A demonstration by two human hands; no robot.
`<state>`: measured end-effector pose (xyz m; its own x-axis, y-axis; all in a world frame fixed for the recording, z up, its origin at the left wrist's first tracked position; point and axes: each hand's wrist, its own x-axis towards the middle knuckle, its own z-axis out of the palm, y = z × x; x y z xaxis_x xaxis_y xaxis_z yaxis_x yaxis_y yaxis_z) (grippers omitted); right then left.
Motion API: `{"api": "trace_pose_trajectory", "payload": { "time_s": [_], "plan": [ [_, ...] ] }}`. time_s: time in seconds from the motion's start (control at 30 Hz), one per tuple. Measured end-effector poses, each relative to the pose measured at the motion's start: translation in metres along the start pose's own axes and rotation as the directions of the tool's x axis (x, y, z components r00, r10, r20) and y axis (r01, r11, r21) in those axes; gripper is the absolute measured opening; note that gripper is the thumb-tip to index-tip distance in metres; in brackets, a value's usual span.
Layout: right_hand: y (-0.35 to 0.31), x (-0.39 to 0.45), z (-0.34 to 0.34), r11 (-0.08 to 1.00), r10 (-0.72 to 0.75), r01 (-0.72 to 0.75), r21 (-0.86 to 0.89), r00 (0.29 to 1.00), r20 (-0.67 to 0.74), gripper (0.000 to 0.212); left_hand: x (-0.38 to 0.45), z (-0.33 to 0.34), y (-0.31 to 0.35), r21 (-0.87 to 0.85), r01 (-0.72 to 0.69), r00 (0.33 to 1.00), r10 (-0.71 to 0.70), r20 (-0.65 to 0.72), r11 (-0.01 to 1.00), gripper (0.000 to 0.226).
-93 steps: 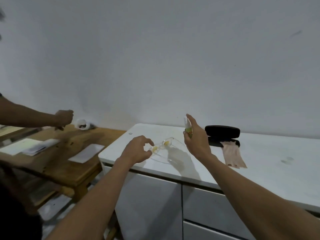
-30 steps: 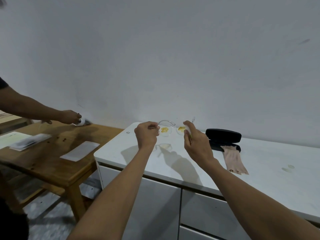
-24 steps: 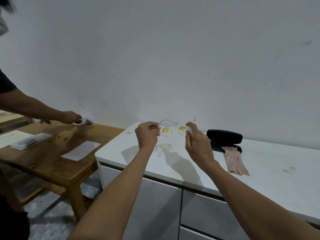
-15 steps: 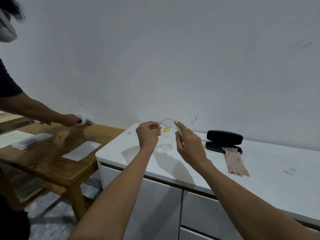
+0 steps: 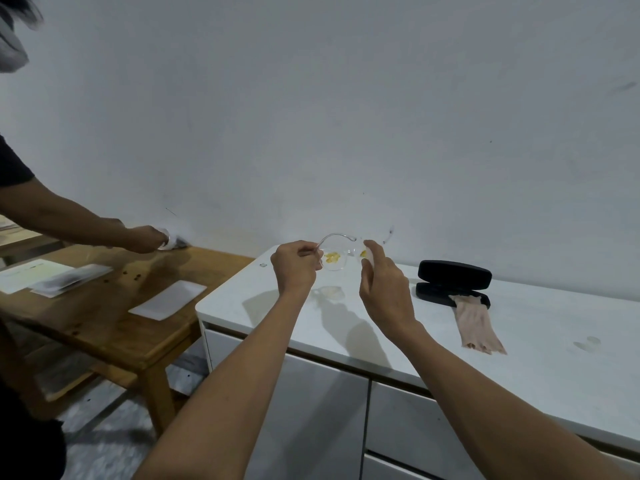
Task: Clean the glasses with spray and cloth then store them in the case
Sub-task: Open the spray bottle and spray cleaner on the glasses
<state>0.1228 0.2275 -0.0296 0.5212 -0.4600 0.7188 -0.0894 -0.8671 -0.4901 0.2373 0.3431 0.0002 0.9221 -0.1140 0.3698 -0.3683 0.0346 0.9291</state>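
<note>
1. spraying step in hand, by the look of it: clear glasses (image 5: pixel 337 252) held up in the air over the white counter (image 5: pixel 540 344), lenses smeared with yellow spots, not yet wiped
2. left hand (image 5: pixel 295 268) curled shut on the left temple tip, pinching it at about 9 o'clock of the frame
3. right hand (image 5: pixel 382 289) at 3 o'clock of the lenses, fingers wrapped around a small pale spray bottle (image 5: pixel 367 255), mostly hidden by the palm; nozzle appears aimed at the near lens, though too small to confirm
4. glasses lying with long axis across the view, from 9 to 3 o'clock; lenses hanging below the arched temple, fronts seemingly facing away toward the wall; far temple sticking up at roughly 2 o'clock
5. next move probably calls for setting the bottle down and reaching for the pink cloth (image 5: pixel 476 325), lying at 4 o'clock of the hands, one end tucked against the black case (image 5: pixel 453 280)
6. case sitting open at 3 o'clock, lid raised, well apart from the glasses; storing comes last
7. keeping the pinch on the temple only, not the wet lens, likely matters for a clean wipe
</note>
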Motion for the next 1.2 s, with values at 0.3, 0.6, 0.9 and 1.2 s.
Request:
{"api": "trace_pose_trajectory", "payload": {
  "time_s": [0.3,0.6,0.9,1.2],
  "plan": [
    [0.015,0.013,-0.014,0.537,0.587,-0.481,0.693,0.803,0.102,0.026,0.011,-0.004,0.008,-0.133,0.024,1.0,-0.023,0.008,0.991,0.01],
    [0.009,0.031,-0.018,0.025,0.584,-0.595,0.803,0.661,0.472,0.033,0.011,0.002,0.014,-0.188,0.033,0.996,-0.017,0.09,0.982,0.01],
    [0.012,0.025,-0.013,-0.079,0.538,-0.616,0.784,0.636,0.554,0.024,0.012,0.006,0.011,-0.188,0.047,0.995,-0.029,0.097,0.981,0.011],
    [-0.01,0.023,0.008,-0.223,0.419,-0.632,0.743,0.625,0.658,0.023,0.011,0.015,0.018,-0.208,0.04,0.993,-0.015,0.12,0.977,0.012]
  ]
}}
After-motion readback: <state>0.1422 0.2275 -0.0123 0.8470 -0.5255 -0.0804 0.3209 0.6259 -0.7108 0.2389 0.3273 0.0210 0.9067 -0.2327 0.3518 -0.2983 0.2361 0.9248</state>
